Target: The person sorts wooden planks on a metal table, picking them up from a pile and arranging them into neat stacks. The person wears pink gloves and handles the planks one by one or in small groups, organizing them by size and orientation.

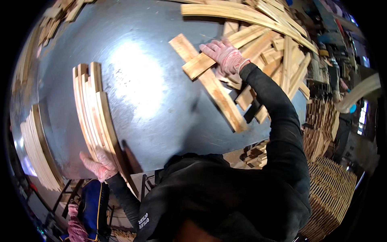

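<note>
1. The right hand (224, 57), in a pale knitted glove, lies in the upper middle of the frame on a short wooden board (219, 52). The fingers are spread flat over the board, pressing on it; whether they curl around its edge cannot be told.
2. This short board has its long axis from lower left to upper right. It lies across a longer plank (209, 82), which runs from the upper left down to the lower right, so the two make a cross directly under the hand.
3. The left hand (98, 164), also gloved, is in the lower left of the frame, well apart from the crossed boards. Its fingers rest against the near end of a stack of slats (93, 109); the stack stands on edge and stretches away toward the upper left. How tightly it is held cannot be told.
4. The right hand is clearly the nearer one to the loose boards.
5. The desk (149, 80) is a grey metal sheet, smooth and shiny, with a bright glare.
6. The wood is pale, rough-sawn and flat. A loose pile of boards (278, 56) fills the upper right, and another bundle of slats (38, 149) sits at the left edge.
</note>
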{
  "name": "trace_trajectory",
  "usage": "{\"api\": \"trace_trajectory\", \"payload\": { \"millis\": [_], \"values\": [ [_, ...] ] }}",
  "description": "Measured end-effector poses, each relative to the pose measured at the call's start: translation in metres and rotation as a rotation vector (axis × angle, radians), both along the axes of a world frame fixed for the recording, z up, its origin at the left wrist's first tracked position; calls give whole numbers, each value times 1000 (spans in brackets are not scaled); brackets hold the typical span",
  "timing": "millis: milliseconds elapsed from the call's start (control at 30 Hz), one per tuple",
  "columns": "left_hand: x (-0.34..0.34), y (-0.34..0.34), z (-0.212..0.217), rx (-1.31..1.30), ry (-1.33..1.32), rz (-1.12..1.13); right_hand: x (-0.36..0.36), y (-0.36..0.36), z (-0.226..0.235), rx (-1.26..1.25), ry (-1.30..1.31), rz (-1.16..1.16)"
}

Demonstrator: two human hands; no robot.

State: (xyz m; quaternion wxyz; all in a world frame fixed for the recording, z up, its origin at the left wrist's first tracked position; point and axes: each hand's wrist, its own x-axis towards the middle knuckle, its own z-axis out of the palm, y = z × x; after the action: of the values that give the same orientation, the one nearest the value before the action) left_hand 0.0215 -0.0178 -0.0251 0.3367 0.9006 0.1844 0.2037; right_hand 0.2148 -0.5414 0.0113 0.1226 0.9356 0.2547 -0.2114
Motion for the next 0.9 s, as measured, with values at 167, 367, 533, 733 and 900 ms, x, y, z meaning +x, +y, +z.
{"api": "trace_trajectory", "payload": {
  "millis": [167, 367, 533, 733, 900],
  "values": [
    [43, -165, 20, -588, 234, -434, 11, 44, 60, 288, -106, 132],
    [115, -293, 23, -1531, 180, -464, 1, 127, 239, 951, -24, 393],
    [123, -311, 56, -1090, 226, -654, 102, 63, 161, 1086, -425, 350],
    [83, -269, -3, -1061, 416, -192, 139, -111, -25, 124, -358, -190],
    [55, -223, -33, -898, 608, -58, 173, -92, -44, 168, -264, -201]
  ]
}}
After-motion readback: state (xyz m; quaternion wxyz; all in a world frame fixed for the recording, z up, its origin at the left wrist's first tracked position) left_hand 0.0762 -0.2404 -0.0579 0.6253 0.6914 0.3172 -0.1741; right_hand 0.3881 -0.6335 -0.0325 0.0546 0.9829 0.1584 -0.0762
